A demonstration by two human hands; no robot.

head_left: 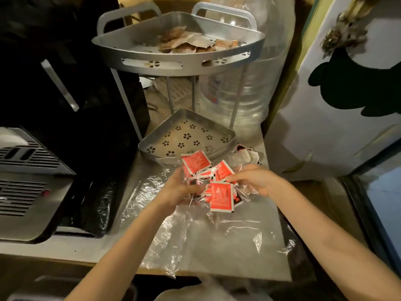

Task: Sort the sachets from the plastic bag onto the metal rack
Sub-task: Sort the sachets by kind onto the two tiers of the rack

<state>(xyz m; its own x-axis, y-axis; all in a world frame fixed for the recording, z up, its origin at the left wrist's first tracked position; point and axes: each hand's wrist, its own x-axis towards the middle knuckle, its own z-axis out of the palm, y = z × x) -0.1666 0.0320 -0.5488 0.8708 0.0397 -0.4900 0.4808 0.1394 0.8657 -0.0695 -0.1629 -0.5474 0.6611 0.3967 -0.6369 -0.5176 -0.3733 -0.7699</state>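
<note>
Red sachets (pixel 221 197) lie bunched in the bag (pixel 195 231) between both hands, just before the rack's (pixel 186 135) lower tray. The left hand (pixel 180 190) and right hand (pixel 251 179) are each curled around the bag and sachets.

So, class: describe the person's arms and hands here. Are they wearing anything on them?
Both forearms are bare, with no sleeves in view. The left hand and right hand show no gloves, rings, watch or bracelets, as far as can be seen through the crinkled film around the fingers.
</note>
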